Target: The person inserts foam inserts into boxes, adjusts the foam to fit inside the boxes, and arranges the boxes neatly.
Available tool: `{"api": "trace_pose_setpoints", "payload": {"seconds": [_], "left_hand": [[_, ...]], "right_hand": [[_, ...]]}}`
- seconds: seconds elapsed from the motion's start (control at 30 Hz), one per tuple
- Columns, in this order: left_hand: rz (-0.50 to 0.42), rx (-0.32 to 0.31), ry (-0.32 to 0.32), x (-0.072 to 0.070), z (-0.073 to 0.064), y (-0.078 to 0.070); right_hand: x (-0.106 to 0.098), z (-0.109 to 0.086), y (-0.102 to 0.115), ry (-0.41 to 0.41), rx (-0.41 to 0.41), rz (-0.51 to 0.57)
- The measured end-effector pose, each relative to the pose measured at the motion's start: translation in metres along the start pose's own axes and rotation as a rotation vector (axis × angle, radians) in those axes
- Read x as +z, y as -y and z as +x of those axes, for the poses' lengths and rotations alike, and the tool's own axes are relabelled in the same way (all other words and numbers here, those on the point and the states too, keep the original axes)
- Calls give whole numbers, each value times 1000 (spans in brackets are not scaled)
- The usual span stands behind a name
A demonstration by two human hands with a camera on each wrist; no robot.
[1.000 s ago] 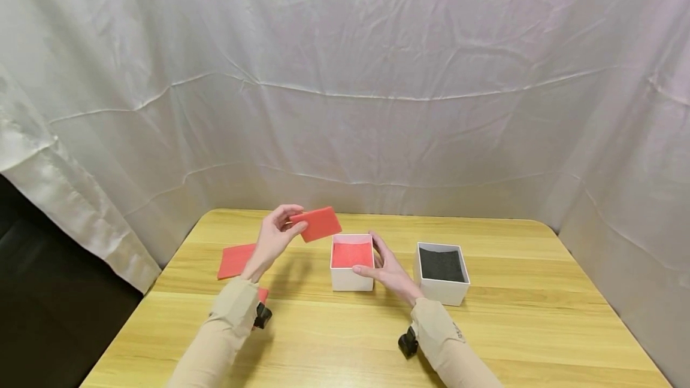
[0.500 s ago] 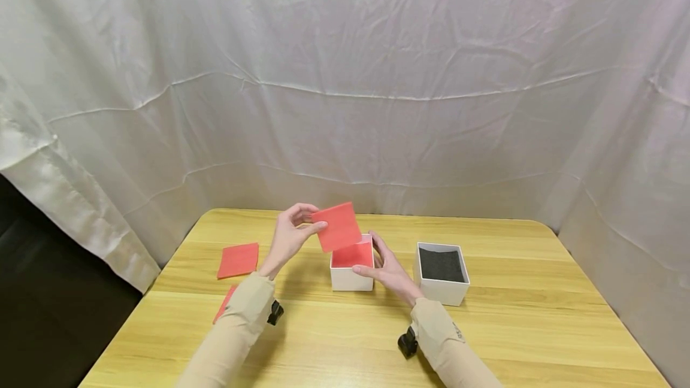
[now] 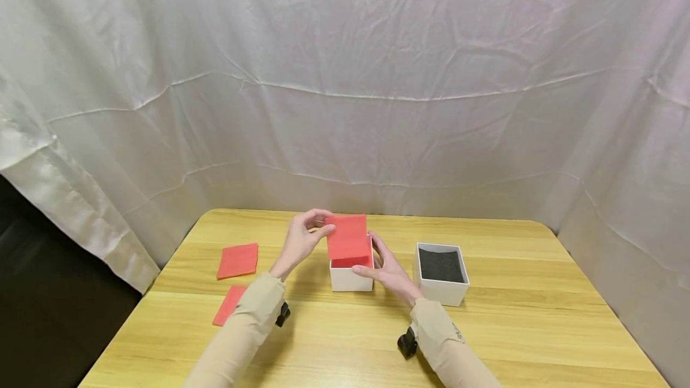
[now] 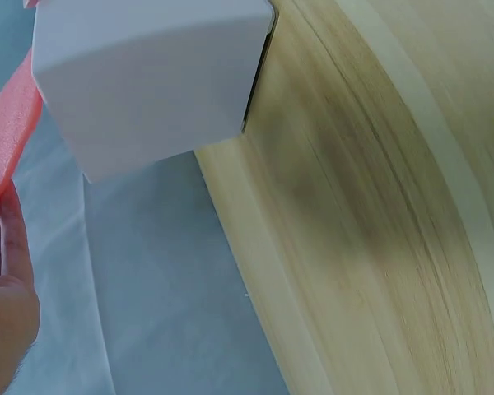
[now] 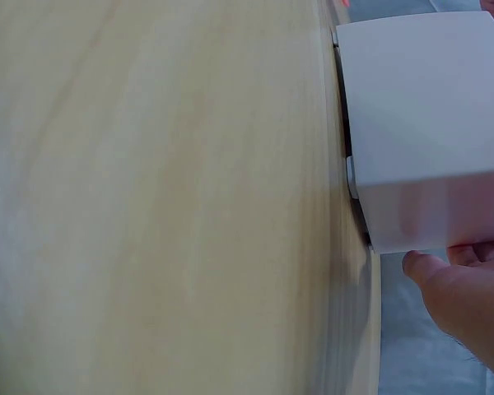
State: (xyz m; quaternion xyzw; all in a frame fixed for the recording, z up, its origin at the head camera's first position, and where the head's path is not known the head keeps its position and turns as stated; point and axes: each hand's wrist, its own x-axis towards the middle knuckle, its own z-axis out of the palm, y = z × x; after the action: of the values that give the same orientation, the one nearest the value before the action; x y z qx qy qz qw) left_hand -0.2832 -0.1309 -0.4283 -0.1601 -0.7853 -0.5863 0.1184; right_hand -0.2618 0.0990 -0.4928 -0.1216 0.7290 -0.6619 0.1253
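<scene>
My left hand (image 3: pixel 303 243) pinches a thin red foam square (image 3: pixel 347 235) by its left edge, thumb in front. The square is tilted over the open white box (image 3: pixel 350 281), its lower edge overlapping the opening in the head view. More red foam (image 3: pixel 353 263) shows inside the box below it. With the thumb at the front and fingers behind, my right hand (image 3: pixel 396 275) grips the box's right side. In the left wrist view the foam edge (image 4: pixel 15 123) runs up along the box wall (image 4: pixel 148 99). The right wrist view has my right thumb (image 5: pixel 422 267) at the box's corner.
A second white box (image 3: pixel 442 291) with dark grey foam (image 3: pixel 442 265) inside stands to the right. Two more red foam pieces, a far one (image 3: pixel 238 261) and a nearer one (image 3: pixel 229 304) partly behind my left sleeve, lie on the wooden table (image 3: pixel 334 340). Pale curtains (image 3: pixel 345 106) hang behind it.
My left hand has moved right, carrying the red foam square from left of the white box to over its opening and turning its face toward me. My right hand stays on the box.
</scene>
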Motion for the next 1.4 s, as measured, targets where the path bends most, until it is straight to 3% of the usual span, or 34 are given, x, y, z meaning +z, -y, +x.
{"api": "trace_pose_setpoints", "payload": {"seconds": [0.2,0.47,0.93,1.2,1.4], "left_hand": [[-2,-14,50,4,0,0],[77,2,86,9,-1,1],[180,-54,131,14,-1,3],[261,-1,195,14,0,3],[298,3,223,14,0,3]], "right_hand": [[0,1,-1,8,-18,10],[0,0,-1,27,-56,44],[0,-1,0,17,-20,13],[1,-4,1,16,-10,23],[1,-4,1,13,-5,37]]}}
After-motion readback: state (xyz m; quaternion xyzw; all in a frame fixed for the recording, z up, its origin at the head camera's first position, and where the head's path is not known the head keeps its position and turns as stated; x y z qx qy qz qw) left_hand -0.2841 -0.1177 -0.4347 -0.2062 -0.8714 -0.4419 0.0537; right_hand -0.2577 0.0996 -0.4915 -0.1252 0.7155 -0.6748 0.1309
